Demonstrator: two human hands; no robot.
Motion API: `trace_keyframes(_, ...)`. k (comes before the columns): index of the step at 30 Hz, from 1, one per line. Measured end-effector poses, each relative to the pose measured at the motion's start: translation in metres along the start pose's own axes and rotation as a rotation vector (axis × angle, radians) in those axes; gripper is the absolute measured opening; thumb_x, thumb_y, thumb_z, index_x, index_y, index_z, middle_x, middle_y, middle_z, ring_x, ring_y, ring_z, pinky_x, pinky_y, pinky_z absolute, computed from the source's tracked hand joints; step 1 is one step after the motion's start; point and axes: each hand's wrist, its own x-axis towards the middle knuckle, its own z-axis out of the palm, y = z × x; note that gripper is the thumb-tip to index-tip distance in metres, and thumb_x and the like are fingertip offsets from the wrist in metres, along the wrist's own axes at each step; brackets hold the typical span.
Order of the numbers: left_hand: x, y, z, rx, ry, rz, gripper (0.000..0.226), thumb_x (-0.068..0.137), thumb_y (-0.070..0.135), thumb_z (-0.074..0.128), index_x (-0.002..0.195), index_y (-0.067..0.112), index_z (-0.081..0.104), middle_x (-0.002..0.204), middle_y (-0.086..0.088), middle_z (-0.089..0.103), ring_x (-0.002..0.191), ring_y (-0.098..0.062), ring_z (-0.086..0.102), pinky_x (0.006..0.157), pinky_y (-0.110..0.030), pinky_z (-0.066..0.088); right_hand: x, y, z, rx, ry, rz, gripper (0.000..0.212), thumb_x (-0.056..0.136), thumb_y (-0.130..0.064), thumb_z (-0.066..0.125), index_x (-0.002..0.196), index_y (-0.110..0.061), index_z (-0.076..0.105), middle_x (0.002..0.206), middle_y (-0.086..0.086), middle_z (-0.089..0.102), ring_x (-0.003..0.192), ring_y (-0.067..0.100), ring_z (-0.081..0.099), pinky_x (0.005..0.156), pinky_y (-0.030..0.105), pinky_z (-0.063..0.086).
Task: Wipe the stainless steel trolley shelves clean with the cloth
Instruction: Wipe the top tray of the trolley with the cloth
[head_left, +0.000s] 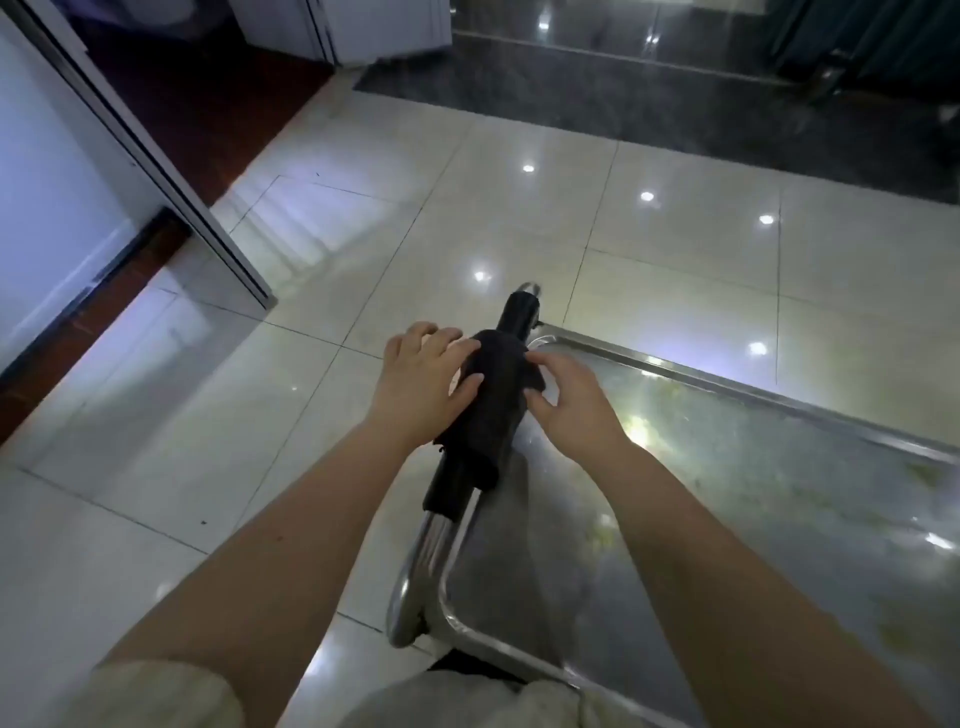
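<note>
- At the trolley's handle end, your left hand (421, 384) lies over the left side of the cloth (498, 395). The fingers curve down around it and the thumb presses into the fabric, so this is a hold, not a flat rest.
- Your right hand (571, 400) meets the cloth from the other side, with curled fingertips and thumb closed on its right-hand fold. Judged a pinch; the actual contact is small and partly hidden.
- The cloth is dark, soft and thick, draped over the handle (519, 312) like a saddle, with both ends hanging. A hand on each side probably keeps it from sliding off the round bar while you gather or refold it.
- The handle has a matte black sleeve in the middle. Below the cloth, bare polished tube shows, bending down towards the frame.
- The top shelf (727, 493) sits just right of the handle. It is flat stainless sheet with a raised rolled rim (727, 384) and rounded corners. The surface looks dull and mottled with pale yellowish smears — likely residue not yet wiped.
- Judgement: the cloth is off the shelf, so wiping has not begun here. Lower shelves are not visible.
- The floor (467, 208) is glossy pale tile that reflects the ceiling lights.
</note>
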Motion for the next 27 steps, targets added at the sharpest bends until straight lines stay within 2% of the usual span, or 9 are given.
trace_keyframes(2,0.005,-0.007,0.003,-0.020,-0.025,0.011,0.048,0.091,0.051,0.044,0.127,0.023,0.061,0.128,-0.001,0.061,0.123,-0.031,0.046,0.098,-0.048,0.037,0.011,-0.004,0.007,0.028,0.029,0.057,0.038,0.093,-0.018,0.060,0.131,-0.016,0.055,0.124,0.000,0.056,0.110,0.012,0.050,0.096,0.028,0.041)
trace_keyframes(4,0.007,-0.012,0.008,-0.047,-0.016,0.047,0.053,0.090,0.054,0.039,0.126,0.023,0.062,0.127,-0.001,0.062,0.122,-0.030,0.046,0.096,-0.048,0.039,0.017,-0.011,0.011,0.109,0.005,0.196,0.041,0.096,-0.021,0.060,0.135,-0.017,0.050,0.120,-0.006,0.052,0.106,0.007,0.047,0.087,0.019,0.037)
trace_keyframes(7,0.008,-0.018,0.015,-0.130,-0.006,0.102,0.053,0.091,0.053,0.040,0.128,0.021,0.061,0.131,0.000,0.060,0.123,-0.029,0.045,0.097,-0.048,0.040,0.020,-0.011,0.017,0.437,-0.012,0.378,0.036,0.094,-0.019,0.063,0.128,-0.017,0.050,0.110,-0.003,0.058,0.098,0.011,0.057,0.070,0.012,0.043)
trace_keyframes(10,0.008,-0.020,0.017,-0.210,-0.021,0.124,0.054,0.092,0.052,0.041,0.132,0.021,0.058,0.136,0.001,0.057,0.126,-0.028,0.043,0.098,-0.048,0.041,0.020,-0.010,0.011,0.436,0.010,0.414,0.026,0.089,-0.016,0.070,0.110,-0.006,0.059,0.099,0.008,0.064,0.082,0.018,0.062,0.067,0.023,0.053)
trace_keyframes(13,0.013,-0.018,0.013,-0.266,-0.023,0.173,0.053,0.091,0.047,0.043,0.138,0.023,0.052,0.138,0.004,0.056,0.132,-0.026,0.040,0.101,-0.047,0.037,0.023,-0.013,0.001,0.225,0.016,0.343,0.019,0.084,-0.016,0.074,0.099,-0.009,0.066,0.096,0.008,0.067,0.089,0.022,0.062,0.081,0.037,0.053)
trace_keyframes(18,0.025,-0.013,-0.004,-0.323,-0.068,0.261,0.064,0.086,0.037,0.050,0.148,0.032,0.034,0.149,0.010,0.045,0.148,-0.021,0.019,0.106,-0.042,0.024,0.020,-0.037,-0.018,0.033,0.104,0.014,0.018,0.078,-0.007,0.075,0.090,-0.017,0.066,0.082,-0.011,0.053,0.085,0.014,0.050,0.074,0.012,0.034)
trace_keyframes(21,0.036,-0.008,-0.022,-0.370,-0.085,0.308,0.065,0.074,0.044,0.050,0.139,0.036,0.044,0.157,0.015,0.030,0.151,-0.017,0.007,0.107,-0.040,0.015,0.012,-0.042,-0.035,-0.055,0.117,-0.131,0.020,0.075,-0.006,0.073,0.091,-0.016,0.069,0.084,-0.004,0.054,0.088,0.023,0.051,0.078,0.024,0.036)
trace_keyframes(24,0.051,0.009,-0.041,-0.380,-0.135,0.342,0.050,0.071,0.040,0.059,0.120,0.032,0.054,0.149,0.017,0.043,0.150,-0.014,0.013,0.115,-0.049,0.007,0.000,-0.044,-0.057,-0.106,0.236,-0.181,0.018,0.074,-0.005,0.067,0.088,-0.017,0.069,0.087,-0.005,0.057,0.088,0.020,0.049,0.080,0.029,0.039)
trace_keyframes(27,0.064,0.040,-0.059,-0.299,-0.129,0.384,0.038,0.074,0.040,0.069,0.109,0.030,0.056,0.117,0.014,0.060,0.137,-0.012,0.035,0.117,-0.050,0.002,-0.020,-0.044,-0.083,-0.197,0.355,-0.182,0.021,0.075,-0.005,0.058,0.088,-0.018,0.068,0.088,-0.016,0.056,0.086,0.017,0.045,0.078,0.029,0.036)
